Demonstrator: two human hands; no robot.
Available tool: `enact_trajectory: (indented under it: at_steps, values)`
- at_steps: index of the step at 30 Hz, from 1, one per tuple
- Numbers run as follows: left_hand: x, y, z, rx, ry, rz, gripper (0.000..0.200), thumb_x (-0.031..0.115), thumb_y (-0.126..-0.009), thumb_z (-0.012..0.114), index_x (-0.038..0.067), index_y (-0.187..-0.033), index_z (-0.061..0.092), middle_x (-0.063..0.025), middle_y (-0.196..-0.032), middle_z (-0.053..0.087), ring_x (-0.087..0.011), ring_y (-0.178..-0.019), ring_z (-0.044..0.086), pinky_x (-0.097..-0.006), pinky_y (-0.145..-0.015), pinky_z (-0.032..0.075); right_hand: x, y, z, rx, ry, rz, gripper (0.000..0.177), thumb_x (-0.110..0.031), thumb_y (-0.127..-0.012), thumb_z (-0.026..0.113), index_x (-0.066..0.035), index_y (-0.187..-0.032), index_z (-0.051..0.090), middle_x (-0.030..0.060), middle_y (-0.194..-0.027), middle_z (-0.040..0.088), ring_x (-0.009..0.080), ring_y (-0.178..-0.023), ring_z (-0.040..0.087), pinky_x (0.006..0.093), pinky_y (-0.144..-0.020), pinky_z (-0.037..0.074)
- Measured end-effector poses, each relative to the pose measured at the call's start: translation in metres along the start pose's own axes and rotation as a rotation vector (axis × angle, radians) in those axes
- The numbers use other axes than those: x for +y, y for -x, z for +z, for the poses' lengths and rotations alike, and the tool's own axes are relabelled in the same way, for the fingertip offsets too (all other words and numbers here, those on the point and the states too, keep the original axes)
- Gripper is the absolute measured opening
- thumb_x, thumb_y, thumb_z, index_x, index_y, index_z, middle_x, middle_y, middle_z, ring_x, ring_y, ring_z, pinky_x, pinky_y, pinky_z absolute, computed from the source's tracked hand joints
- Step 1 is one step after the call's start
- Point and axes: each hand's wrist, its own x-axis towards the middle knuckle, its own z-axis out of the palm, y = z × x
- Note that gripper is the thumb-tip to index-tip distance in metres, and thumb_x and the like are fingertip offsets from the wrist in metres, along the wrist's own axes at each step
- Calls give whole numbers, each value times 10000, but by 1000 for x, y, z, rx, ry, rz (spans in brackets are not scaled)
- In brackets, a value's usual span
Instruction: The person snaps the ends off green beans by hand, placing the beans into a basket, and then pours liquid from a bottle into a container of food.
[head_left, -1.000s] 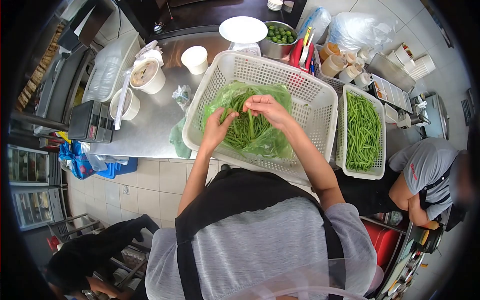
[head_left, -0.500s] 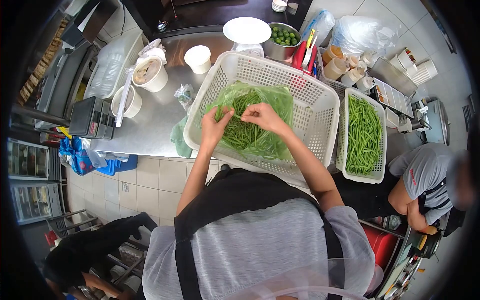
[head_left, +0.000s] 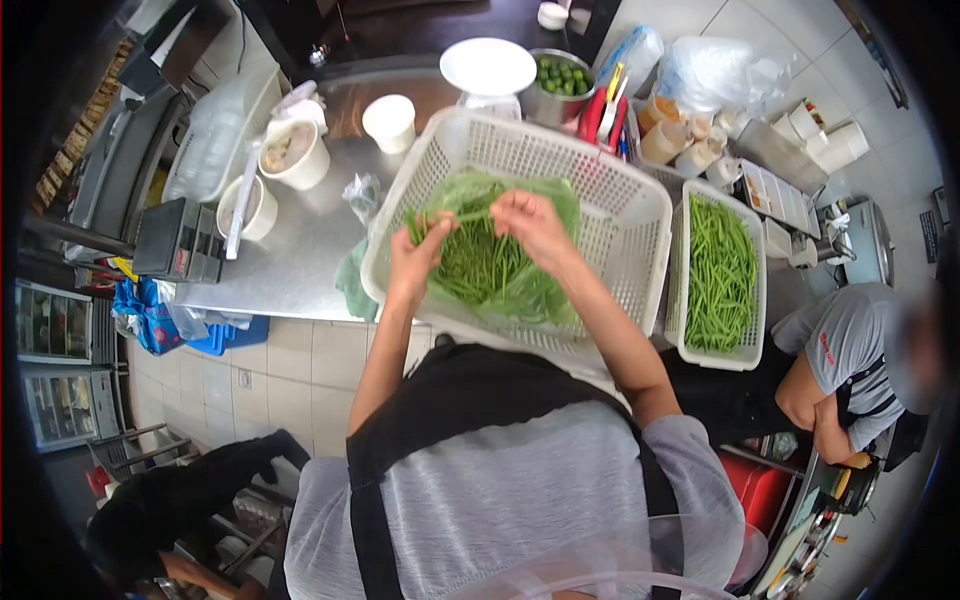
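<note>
My left hand point(head_left: 418, 258) is closed on green beans, some sticking up past its fingers. One green bean point(head_left: 472, 216) spans the gap between my hands, and the fingertips of my right hand point(head_left: 533, 230) pinch its far end. Both hands are above a green plastic bag point(head_left: 555, 200) that lies open inside a large white perforated basket point(head_left: 625, 190). In the bag is a heap of thin green pieces point(head_left: 470, 268). To the right, a narrower white basket point(head_left: 757, 330) holds many whole green beans point(head_left: 718, 275).
Behind the large basket stand a white plate point(head_left: 488, 67), a metal pot of small green fruits point(head_left: 560, 76) and red-handled scissors point(head_left: 600, 115). White tubs point(head_left: 390, 125) are on the steel counter point(head_left: 310, 260) at left. A co-worker point(head_left: 840, 350) is at right, another person point(head_left: 180, 500) lower left.
My hands have moved slightly apart, with a green bean now stretched between them. My right hand has turned and risen a little. The whole view has shifted slightly.
</note>
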Motion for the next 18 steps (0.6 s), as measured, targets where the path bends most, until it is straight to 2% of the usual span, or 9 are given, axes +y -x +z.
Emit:
enact_trajectory:
  at_steps: [1,4,6,7,11,13,14,17,18]
  values:
    - [2,0,0,5,35,-16,149,141,-831,616,51,-949,619,47,-671,556,-1,-479,323,-182,-425,235,-1,4,7,-62,-66,-3,64,-112,-836,612,-51,-827,594,-9,-686,568,63,-594,514,200,-583,418]
    - [-6,-2,-7,-46,163,-49,125,142,-840,596,61,-935,610,57,-654,529,1,-464,298,-183,-411,215,-4,15,23,-251,-124,25,48,-82,-847,580,-41,-831,559,-4,-693,544,81,-626,513,214,-593,422]
    - [-6,-2,-12,-119,221,-75,114,137,-847,585,50,-919,604,48,-663,527,-2,-461,290,-187,-408,209,-5,15,26,-404,28,30,68,-87,-840,588,-51,-810,538,-16,-716,538,67,-648,494,210,-604,401]
    - [-4,-1,-11,-135,222,-82,112,136,-850,580,44,-912,599,37,-674,534,-4,-458,284,-189,-407,206,-10,18,29,-427,137,98,88,-106,-844,597,-52,-811,537,-27,-734,537,52,-658,484,202,-609,388]
    - [3,3,-6,-176,263,-44,115,144,-879,549,37,-915,571,0,-733,557,-8,-463,290,-184,-408,220,-1,15,25,-573,355,63,96,-106,-848,599,-39,-813,539,-36,-727,525,36,-678,483,196,-614,388]
    - [1,2,-7,-185,331,-19,119,153,-897,526,42,-928,556,-21,-782,578,-11,-468,298,-181,-410,228,-11,17,21,-426,352,65,92,-111,-860,586,-43,-820,538,-33,-724,513,42,-675,476,208,-625,392]
    - [1,1,-11,-201,399,25,120,161,-918,492,56,-950,541,-51,-883,608,-11,-479,311,-174,-415,246,-13,17,22,-347,348,68,90,-113,-866,580,-45,-824,538,-31,-723,507,45,-673,473,214,-631,394]
    - [2,4,-4,-233,204,156,113,150,-922,476,62,-954,538,-73,-954,622,-3,-510,348,-160,-437,274,-3,7,17,-29,-114,-53,122,-149,-879,568,-49,-816,537,-32,-685,476,61,-620,437,225,-599,387]
    - [2,8,4,-227,79,228,113,135,-925,463,56,-958,537,-72,-955,632,4,-551,388,-148,-466,301,-1,4,17,40,-212,-37,123,-159,-889,555,-50,-834,542,-24,-670,472,70,-602,428,236,-598,397]
